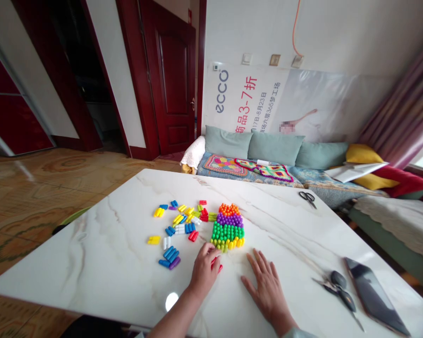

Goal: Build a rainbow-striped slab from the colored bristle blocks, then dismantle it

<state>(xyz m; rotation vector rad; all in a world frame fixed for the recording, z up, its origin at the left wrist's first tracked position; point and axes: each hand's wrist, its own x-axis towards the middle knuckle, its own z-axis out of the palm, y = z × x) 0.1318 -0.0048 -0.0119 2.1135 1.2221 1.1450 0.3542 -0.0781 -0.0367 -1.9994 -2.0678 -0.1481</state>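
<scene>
My left hand is closed, its fingers curled at the near left corner of a block of coloured plastic beads. Small red plastic pieces show between its fingers and thumb, partly hidden by them. The block lies in bands of orange, purple, green, and a mixed olive and yellow near edge. Flat on the table, my right hand has its fingers spread and holds nothing, just to the right of the block's near edge.
Loose capsule-shaped pieces lie left of the block, among them blue pieces and yellow pieces. Scissors and a snipping tool rest beside a dark phone on the right. Black-handled scissors lie near the marble-patterned table's far edge, before a sofa.
</scene>
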